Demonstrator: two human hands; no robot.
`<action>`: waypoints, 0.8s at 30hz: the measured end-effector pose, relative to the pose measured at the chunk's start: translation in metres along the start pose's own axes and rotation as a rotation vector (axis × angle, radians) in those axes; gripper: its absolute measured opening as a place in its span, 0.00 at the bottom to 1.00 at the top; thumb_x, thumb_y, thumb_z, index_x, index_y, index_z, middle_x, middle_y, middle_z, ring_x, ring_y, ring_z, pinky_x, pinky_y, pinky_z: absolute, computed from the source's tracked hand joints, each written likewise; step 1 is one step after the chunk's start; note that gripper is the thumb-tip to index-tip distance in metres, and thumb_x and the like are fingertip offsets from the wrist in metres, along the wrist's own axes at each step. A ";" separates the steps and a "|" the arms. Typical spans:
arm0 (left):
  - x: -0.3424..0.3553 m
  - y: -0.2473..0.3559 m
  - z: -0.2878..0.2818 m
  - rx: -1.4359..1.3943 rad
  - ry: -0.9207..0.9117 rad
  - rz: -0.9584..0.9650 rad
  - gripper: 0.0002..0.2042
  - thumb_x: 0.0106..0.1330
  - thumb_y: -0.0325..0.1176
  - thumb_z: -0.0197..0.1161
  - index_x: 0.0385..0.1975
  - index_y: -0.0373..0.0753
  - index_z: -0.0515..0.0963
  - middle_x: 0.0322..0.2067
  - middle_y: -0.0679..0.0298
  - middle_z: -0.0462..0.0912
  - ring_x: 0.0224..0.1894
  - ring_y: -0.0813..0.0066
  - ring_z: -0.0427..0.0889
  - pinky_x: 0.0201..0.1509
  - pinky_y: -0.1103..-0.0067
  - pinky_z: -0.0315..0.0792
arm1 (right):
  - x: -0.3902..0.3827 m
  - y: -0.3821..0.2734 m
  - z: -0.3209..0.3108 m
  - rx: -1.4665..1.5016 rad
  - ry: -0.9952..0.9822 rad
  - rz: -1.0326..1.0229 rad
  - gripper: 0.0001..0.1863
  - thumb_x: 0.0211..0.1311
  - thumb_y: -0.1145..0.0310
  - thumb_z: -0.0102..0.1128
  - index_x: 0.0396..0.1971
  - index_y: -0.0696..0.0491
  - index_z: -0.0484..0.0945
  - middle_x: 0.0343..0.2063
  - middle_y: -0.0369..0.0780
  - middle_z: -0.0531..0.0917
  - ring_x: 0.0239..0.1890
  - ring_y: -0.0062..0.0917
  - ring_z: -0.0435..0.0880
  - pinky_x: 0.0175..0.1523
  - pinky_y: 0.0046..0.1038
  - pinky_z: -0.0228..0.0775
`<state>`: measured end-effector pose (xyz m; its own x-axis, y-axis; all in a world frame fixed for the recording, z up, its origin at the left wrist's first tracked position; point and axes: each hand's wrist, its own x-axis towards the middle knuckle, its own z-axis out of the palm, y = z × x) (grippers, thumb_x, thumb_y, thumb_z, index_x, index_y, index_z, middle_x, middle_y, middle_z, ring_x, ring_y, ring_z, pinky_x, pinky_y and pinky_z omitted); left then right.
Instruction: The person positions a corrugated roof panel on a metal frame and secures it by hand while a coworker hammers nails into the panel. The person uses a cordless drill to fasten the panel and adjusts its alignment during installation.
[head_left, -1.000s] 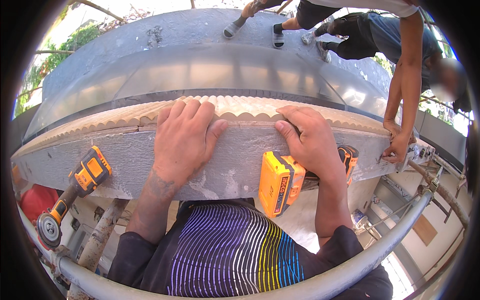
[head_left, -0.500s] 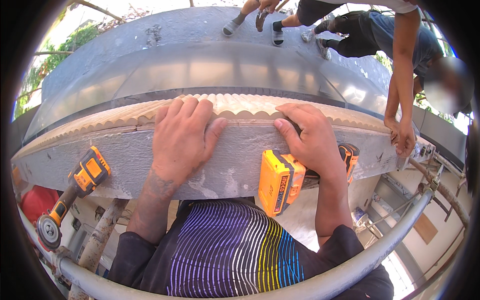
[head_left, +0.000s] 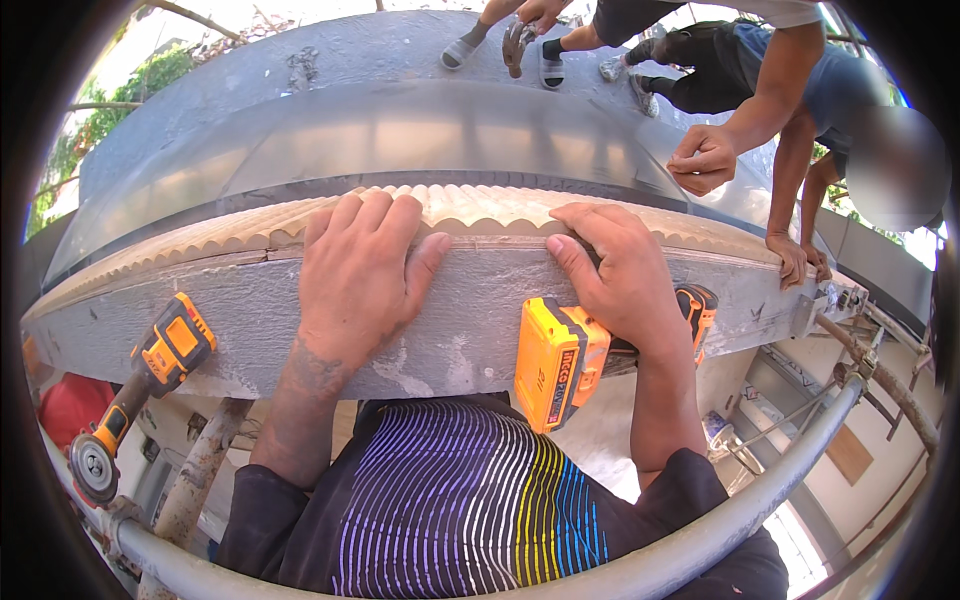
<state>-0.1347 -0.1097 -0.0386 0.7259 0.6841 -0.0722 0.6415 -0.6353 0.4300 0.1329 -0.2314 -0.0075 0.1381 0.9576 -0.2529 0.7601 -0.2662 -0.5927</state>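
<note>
A pale fluted panel [head_left: 480,208] with a wavy edge lies along the top of a grey, rough-faced beam [head_left: 460,320]. Over its near edge my left hand [head_left: 360,255] is hooked, fingers on the ridges and thumb along the edge. My right hand [head_left: 615,255] grips the same edge farther right, thumb in front and fingers bent over the top. Below my right hand, a cordless tool with a yellow battery pack [head_left: 560,365] is partly hidden by my forearm. An orange-and-black angle grinder [head_left: 150,390] is to the left, disc end down.
A curved metal scaffold pipe [head_left: 660,560] runs close around my body. One co-worker holds a hammer [head_left: 515,45] and has the other hand [head_left: 705,160] in the air. A second person's hands [head_left: 795,262] rest at the panel's right end. Clear sheeting [head_left: 420,130] lies beyond.
The co-worker's hand has lifted from the right end, moving up and left. The hammer has come up slightly, and the second person's hands now show on the right end. My hands keep their hold.
</note>
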 end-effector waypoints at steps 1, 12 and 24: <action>0.000 0.000 0.000 -0.003 0.003 0.001 0.20 0.82 0.50 0.66 0.54 0.37 0.84 0.44 0.60 0.85 0.52 0.59 0.82 0.62 0.61 0.70 | 0.000 -0.001 -0.001 -0.004 0.001 0.000 0.17 0.77 0.64 0.72 0.56 0.59 0.90 0.53 0.51 0.92 0.56 0.49 0.90 0.65 0.42 0.80; 0.009 0.021 -0.007 -0.056 0.004 -0.083 0.20 0.80 0.48 0.69 0.54 0.34 0.84 0.51 0.54 0.88 0.63 0.54 0.84 0.77 0.55 0.66 | -0.069 0.043 -0.087 0.061 0.470 0.283 0.14 0.76 0.67 0.71 0.54 0.59 0.91 0.48 0.47 0.94 0.56 0.41 0.91 0.65 0.38 0.79; 0.041 0.080 0.035 -0.273 -0.034 0.099 0.20 0.75 0.46 0.74 0.55 0.36 0.84 0.47 0.58 0.88 0.57 0.58 0.85 0.70 0.62 0.74 | -0.059 0.121 -0.097 -0.098 -0.025 0.335 0.30 0.76 0.51 0.75 0.67 0.57 0.86 0.61 0.49 0.91 0.68 0.42 0.87 0.76 0.42 0.73</action>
<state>-0.0446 -0.1449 -0.0386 0.7924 0.6083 -0.0459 0.4801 -0.5754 0.6622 0.2783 -0.3089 0.0101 0.3753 0.8156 -0.4404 0.7331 -0.5519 -0.3975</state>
